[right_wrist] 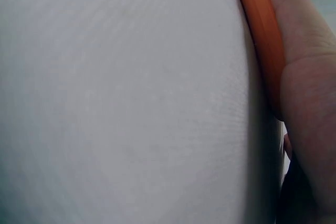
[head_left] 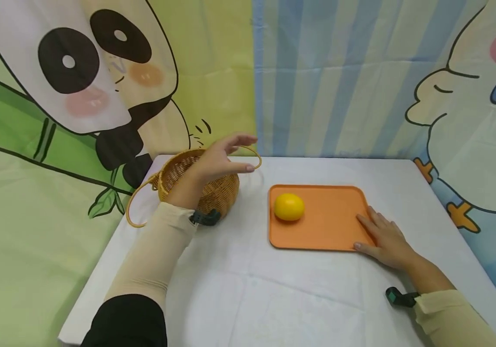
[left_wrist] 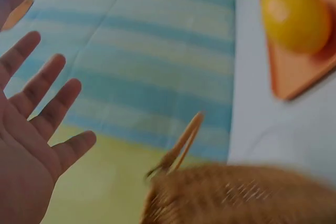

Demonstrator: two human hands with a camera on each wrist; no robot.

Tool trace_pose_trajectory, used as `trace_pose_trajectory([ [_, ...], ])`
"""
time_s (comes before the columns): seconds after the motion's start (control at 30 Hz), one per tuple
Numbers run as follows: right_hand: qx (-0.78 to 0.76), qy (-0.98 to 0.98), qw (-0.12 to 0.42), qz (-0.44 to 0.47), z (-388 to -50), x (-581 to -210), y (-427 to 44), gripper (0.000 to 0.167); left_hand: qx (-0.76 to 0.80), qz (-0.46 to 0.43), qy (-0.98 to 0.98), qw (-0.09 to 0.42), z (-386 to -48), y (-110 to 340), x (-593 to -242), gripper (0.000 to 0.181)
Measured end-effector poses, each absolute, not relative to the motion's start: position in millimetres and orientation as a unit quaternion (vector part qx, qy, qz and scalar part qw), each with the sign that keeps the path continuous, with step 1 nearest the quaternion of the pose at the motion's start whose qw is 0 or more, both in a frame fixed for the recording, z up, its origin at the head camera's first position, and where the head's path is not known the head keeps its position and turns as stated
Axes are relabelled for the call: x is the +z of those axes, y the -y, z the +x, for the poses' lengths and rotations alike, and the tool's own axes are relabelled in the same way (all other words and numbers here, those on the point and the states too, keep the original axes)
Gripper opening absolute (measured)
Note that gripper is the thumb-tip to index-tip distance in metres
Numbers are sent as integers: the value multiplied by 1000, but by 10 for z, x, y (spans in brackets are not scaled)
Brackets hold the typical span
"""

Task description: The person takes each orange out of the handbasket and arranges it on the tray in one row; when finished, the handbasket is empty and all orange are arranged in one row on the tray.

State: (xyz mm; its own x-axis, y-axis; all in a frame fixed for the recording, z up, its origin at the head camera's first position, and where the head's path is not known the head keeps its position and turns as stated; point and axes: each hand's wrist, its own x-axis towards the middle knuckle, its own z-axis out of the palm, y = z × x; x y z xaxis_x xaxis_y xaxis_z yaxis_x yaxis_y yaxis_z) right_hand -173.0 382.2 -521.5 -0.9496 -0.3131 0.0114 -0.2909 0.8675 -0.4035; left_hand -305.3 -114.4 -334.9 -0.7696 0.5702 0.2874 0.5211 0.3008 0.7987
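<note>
"On the white table (head_left: 300, 294), how's the orange tray (head_left: 323, 231)?"
"Round-cornered, bearing a glossy yellow fruit (head_left: 289, 207). Left hand (head_left: 219, 160) spreads its fingers by the wicker basket (head_left: 223, 193); right hand (head_left: 385, 242) rests straight-fingered on the tray."

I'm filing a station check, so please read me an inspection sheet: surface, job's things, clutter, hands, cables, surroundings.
Surface: white-covered table, faintly creased.
Job's things: yellow fruit-like item on the left part of an orange tray; wicker basket with thin loop handles, left of the tray.
Clutter: nothing seen.
Hands: left hand raised by the basket, fingers spread, holding nothing; right hand rests at the tray's near right corner.
Cables: nothing seen.
Surroundings: cartoon-printed cloth backdrop behind the table and at both sides.
</note>
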Motion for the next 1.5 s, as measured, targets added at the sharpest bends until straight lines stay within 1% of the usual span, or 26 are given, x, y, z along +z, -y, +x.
trace_pose_trajectory([
  [0.13,-198,-968,21,-153,-1740,-5202,-3834,95,494,311,-812,24,-3328,1489,-3165,61],
  [0.2,-197,-968,19,-152,-1749,-5201,-3838,95,498,289,-817,37,-3449,1662,-3141,56],
  [0.27,-199,-968,18,-153,-1757,-5208,-3845,95,498,259,-825,61,-3550,1833,-3165,52],
  [0.43,-204,-966,17,-158,-1750,-5264,-3856,94,472,208,-843,152,-3718,2216,-3398,45],
  [0.57,-202,-967,17,-156,-1727,-5249,-3832,94,414,211,-858,221,-3782,2393,-3621,53],
  [0.67,-201,-967,12,-156,-1718,-5243,-3835,93,348,220,-867,280,-3824,2419,-3693,66],
  [0.77,-205,-966,6,-158,-1721,-5271,-3847,93,279,208,-872,343,-3848,2393,-3703,74],
  [0.87,-210,-965,8,-159,-1735,-5268,-3828,93,211,187,-874,395,-3842,2337,-3702,74],
  [0.93,-209,-965,7,-159,-1730,-5269,-3826,93,174,178,-874,418,-3841,2276,-3714,71],
  [1.07,-207,-965,5,-158,-1722,-5254,-3818,93,122,148,-879,436,-3819,2215,-3685,64],
  [1.17,-206,-966,4,-158,-1713,-5248,-3818,93,112,104,-880,449,-3797,2224,-3656,64],
  [1.23,-206,-966,6,-158,-1711,-5244,-3822,93,111,92,-876,459,-3796,2236,-3661,61],
  [1.3,-207,-965,6,-158,-1711,-5244,-3827,93,119,89,-878,456,-3798,2248,-3671,54],
  [1.37,-208,-965,5,-159,-1715,-5245,-3829,93,131,106,-880,445,-3806,2263,-3684,48],
  [1.5,-207,-966,7,-157,-1722,-5254,-3826,93,219,127,-872,419,-3807,2289,-3677,52],
])
